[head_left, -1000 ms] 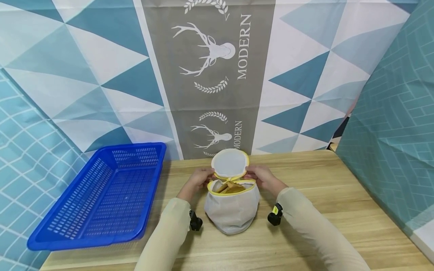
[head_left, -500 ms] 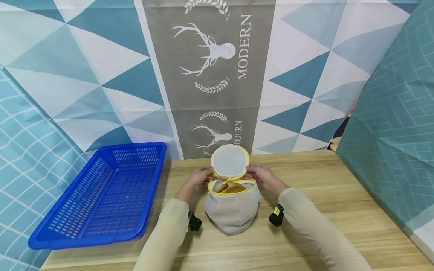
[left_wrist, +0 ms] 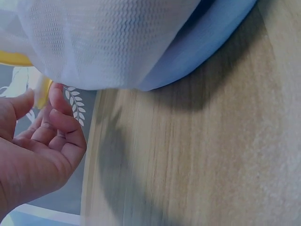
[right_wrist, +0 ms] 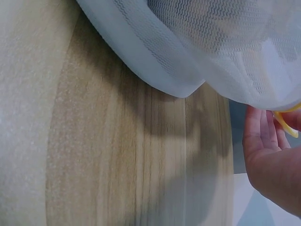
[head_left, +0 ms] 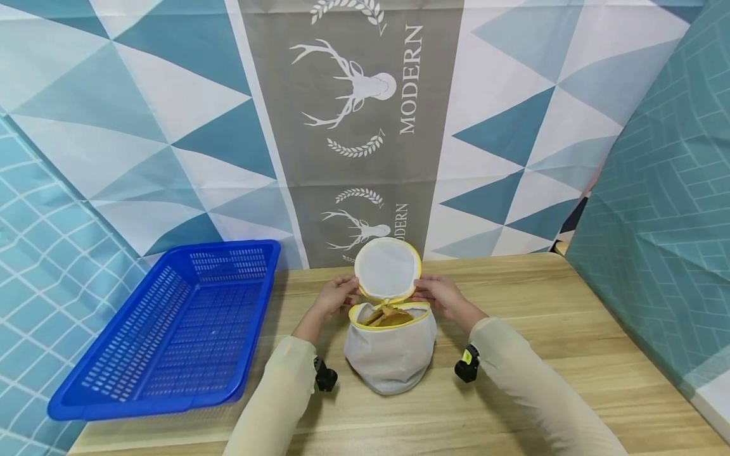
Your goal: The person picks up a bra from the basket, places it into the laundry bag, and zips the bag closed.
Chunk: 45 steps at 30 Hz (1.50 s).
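A white mesh laundry bag (head_left: pixel 390 358) with yellow trim sits upright on the table, its round lid (head_left: pixel 386 268) raised behind the opening. Brownish-yellow pieces (head_left: pixel 390 315) show inside the mouth. At the lid's left edge my left hand (head_left: pixel 336 295) pinches the yellow rim between thumb and fingers; the left wrist view shows that hand (left_wrist: pixel 44 141) beside the mesh. On the opposite edge my right hand (head_left: pixel 445 296) pinches the rim the same way. In the right wrist view, yellow trim (right_wrist: pixel 286 125) runs between that hand's thumb and fingers.
A blue perforated plastic basket (head_left: pixel 188 329) stands on the left of the wooden table (head_left: pixel 542 354). A patterned cloth backdrop (head_left: pixel 365 171) hangs behind the table's far edge, with a teal panel (head_left: pixel 661 221) along the right side.
The lid has tilted up further, its top edge rising against the backdrop while both hands keep their pinch on its rim. Basket and bag body have stayed put.
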Each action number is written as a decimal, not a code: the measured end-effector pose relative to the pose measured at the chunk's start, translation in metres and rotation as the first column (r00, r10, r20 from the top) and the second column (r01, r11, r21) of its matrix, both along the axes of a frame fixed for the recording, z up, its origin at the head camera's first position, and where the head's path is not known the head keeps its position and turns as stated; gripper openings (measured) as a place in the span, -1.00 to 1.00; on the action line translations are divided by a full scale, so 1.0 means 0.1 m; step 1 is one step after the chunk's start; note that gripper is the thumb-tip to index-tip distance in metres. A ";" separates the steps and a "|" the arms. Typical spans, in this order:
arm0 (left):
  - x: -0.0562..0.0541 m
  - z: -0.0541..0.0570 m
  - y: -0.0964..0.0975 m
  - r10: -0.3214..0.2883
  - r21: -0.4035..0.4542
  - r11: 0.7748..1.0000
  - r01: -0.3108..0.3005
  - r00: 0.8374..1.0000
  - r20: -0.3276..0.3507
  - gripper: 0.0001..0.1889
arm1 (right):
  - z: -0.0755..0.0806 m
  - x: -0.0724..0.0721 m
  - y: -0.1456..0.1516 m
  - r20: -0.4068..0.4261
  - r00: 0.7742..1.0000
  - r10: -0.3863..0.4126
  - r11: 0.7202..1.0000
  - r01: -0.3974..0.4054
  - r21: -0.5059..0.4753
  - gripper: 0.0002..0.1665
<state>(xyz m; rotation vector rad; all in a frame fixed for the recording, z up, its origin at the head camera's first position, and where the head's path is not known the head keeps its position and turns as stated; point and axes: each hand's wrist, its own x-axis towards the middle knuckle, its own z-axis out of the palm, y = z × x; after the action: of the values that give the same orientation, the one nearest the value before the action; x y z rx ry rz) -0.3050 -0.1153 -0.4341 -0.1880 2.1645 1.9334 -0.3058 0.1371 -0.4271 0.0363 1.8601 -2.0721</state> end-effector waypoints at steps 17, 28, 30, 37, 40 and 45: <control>0.03 0.01 -0.04 0.007 -0.034 0.999 -0.007 1.000 -0.015 -0.67 | 0.03 0.00 -0.06 -0.015 0.999 -0.030 0.999 0.030 0.022 -0.50; 0.06 0.03 -0.06 0.005 -0.018 1.000 -0.006 1.000 -0.020 -0.66 | 0.00 0.00 -0.03 -0.046 0.999 -0.015 0.998 0.018 0.056 -0.43; 0.05 0.03 -0.06 0.006 -0.015 1.000 -0.006 1.000 -0.024 -0.66 | 0.01 0.00 -0.03 -0.047 0.999 -0.023 0.998 0.026 0.054 -0.43; 0.06 0.04 -0.06 0.004 -0.017 1.000 -0.005 0.999 -0.036 -0.65 | 0.02 0.01 -0.01 -0.070 0.997 -0.023 0.999 0.026 0.033 -0.43; 0.07 0.06 -0.06 0.003 -0.019 1.000 -0.003 0.999 -0.041 -0.65 | 0.03 0.02 0.00 -0.080 0.997 -0.017 1.000 0.018 0.014 -0.39; 0.09 0.09 -0.05 0.001 -0.013 1.000 -0.001 0.998 -0.059 -0.66 | 0.05 0.03 0.01 -0.082 0.996 -0.020 1.000 0.020 -0.009 -0.35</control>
<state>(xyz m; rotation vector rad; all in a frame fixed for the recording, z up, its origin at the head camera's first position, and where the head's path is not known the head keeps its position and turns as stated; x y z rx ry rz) -0.2957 -0.1208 -0.4251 -0.1363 2.2148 1.9492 -0.3024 0.1385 -0.4225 -0.0328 1.9067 -2.1240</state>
